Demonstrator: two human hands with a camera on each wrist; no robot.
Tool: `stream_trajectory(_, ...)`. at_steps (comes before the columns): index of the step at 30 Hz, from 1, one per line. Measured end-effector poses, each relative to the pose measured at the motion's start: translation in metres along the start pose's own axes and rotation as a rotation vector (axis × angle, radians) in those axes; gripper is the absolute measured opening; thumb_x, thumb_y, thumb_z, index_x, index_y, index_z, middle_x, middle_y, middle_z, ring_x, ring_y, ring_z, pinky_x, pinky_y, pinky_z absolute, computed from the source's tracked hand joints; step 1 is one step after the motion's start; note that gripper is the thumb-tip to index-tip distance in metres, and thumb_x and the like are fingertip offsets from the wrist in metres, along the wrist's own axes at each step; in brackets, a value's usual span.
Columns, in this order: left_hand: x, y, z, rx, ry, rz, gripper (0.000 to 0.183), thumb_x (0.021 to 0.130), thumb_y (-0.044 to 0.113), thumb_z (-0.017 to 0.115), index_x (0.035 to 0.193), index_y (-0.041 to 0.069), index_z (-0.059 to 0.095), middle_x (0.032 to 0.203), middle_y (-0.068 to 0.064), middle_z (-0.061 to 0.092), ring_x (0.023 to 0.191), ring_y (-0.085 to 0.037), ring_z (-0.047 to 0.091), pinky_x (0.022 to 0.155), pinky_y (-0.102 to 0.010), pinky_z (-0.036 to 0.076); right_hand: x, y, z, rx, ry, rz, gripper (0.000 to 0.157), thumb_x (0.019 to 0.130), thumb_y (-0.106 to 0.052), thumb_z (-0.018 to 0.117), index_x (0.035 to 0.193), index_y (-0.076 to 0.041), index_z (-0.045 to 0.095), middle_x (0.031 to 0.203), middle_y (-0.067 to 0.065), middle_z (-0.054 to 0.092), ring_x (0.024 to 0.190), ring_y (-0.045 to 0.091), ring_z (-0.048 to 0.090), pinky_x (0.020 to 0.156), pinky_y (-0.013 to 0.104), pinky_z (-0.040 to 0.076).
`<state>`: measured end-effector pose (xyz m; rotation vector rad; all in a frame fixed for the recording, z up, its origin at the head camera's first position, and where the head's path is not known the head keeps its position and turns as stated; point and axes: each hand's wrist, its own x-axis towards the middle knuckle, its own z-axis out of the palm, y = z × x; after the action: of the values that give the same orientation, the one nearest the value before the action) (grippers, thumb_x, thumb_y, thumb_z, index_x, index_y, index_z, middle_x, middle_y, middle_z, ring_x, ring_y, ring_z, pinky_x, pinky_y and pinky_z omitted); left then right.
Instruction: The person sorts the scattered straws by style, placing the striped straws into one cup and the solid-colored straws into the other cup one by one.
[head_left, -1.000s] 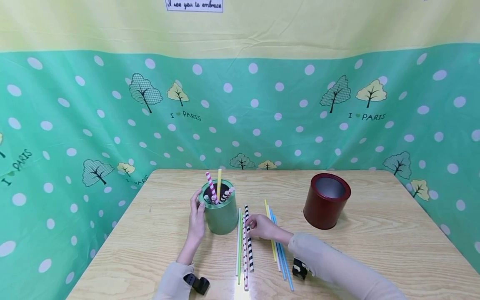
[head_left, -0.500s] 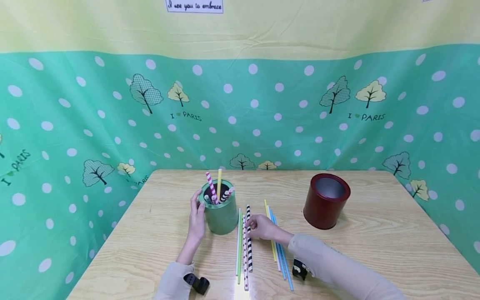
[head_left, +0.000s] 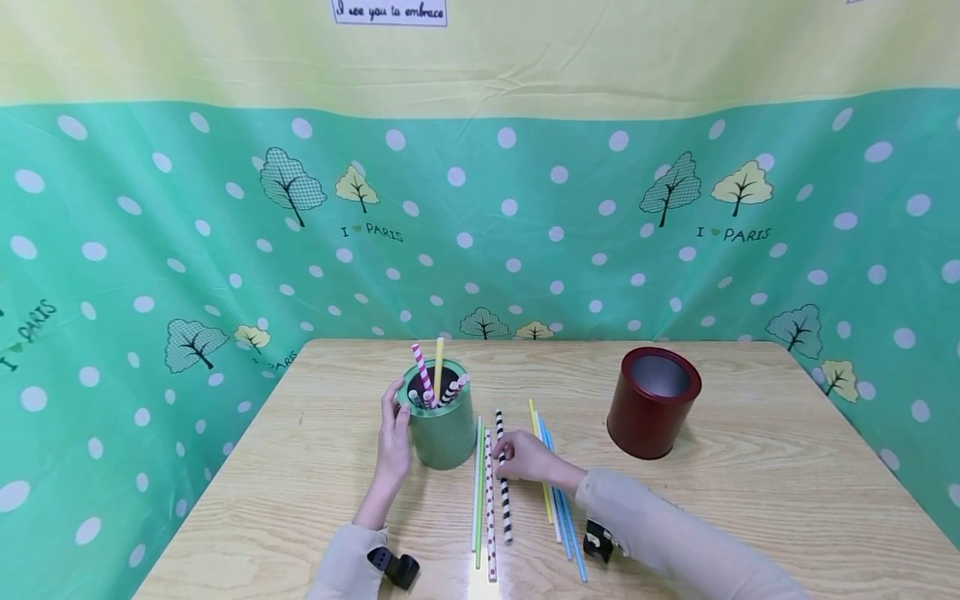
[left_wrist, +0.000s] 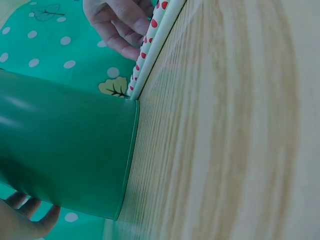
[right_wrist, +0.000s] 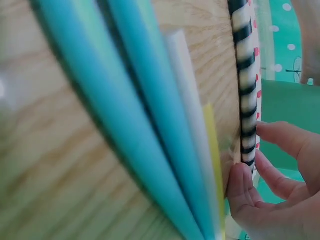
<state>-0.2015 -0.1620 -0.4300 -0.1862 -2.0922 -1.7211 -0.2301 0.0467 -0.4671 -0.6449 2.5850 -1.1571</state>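
Note:
My left hand (head_left: 393,446) grips the side of a green can (head_left: 444,437), its fingers over the rim. Several paper straws stand in that can, among them a pink-striped one (head_left: 422,371) and a yellow one (head_left: 438,367). My right hand (head_left: 523,455) pinches a black-and-white striped paper straw (head_left: 506,500) between thumb and fingers, low over the table. In the right wrist view the thumb and a finger lie on either side of this striped straw (right_wrist: 247,80). Just left of it lie a red-dotted straw (head_left: 491,517), a green straw (head_left: 479,508) and a pale straw (head_left: 475,500).
Under my right forearm lie a yellow straw (head_left: 546,498), a white straw (head_left: 557,525) and blue straws (head_left: 573,542). A dark red can (head_left: 651,417) stands at the right of the wooden table (head_left: 765,467). A green dotted cloth (head_left: 510,275) hangs behind the table.
The black-and-white straw has shifted slightly right, away from the dotted one, with its near end swung right. My left hand and the green can have stayed put.

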Motion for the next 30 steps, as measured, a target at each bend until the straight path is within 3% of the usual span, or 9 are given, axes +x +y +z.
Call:
stream_trajectory(5, 0.0000, -0.0005, -0.0001, 0.002, -0.001, 0.002, 0.041, 0.094, 0.008, 0.029, 0.134, 0.000, 0.024, 0.129, -0.029, 0.035, 0.120, -0.040, 0.034, 0.101, -0.050, 0.023, -0.0003, 0.0035, 0.0004, -0.058, -0.003, 0.006, 0.023, 0.065, 0.000, 0.070, 0.086, -0.003, 0.063, 0.064, -0.001, 0.045, 0.058, 0.009, 0.040, 0.051, 0.019, 0.033)
stream_trajectory(23, 0.0002, -0.0004, -0.0002, -0.002, -0.002, 0.007, 0.041, 0.094, 0.007, 0.029, 0.134, -0.001, 0.024, 0.130, -0.029, 0.034, 0.120, -0.039, 0.033, 0.101, -0.049, 0.023, -0.0039, 0.0041, -0.0008, 0.000, 0.038, 0.015, 0.024, 0.064, 0.006, 0.067, 0.086, -0.001, 0.061, 0.056, -0.004, 0.043, 0.047, 0.006, 0.039, 0.043, 0.018, 0.033)
stream_trajectory(30, 0.0005, -0.0010, 0.0003, -0.010, 0.000, 0.017, 0.040, 0.094, 0.006, 0.029, 0.133, -0.001, 0.024, 0.129, -0.030, 0.035, 0.120, -0.038, 0.034, 0.101, -0.048, 0.023, -0.0066, 0.0002, -0.0040, 0.103, 0.041, 0.086, 0.025, 0.067, 0.008, 0.063, 0.091, 0.000, 0.060, 0.055, -0.002, 0.047, 0.045, 0.006, 0.041, 0.042, 0.018, 0.034)
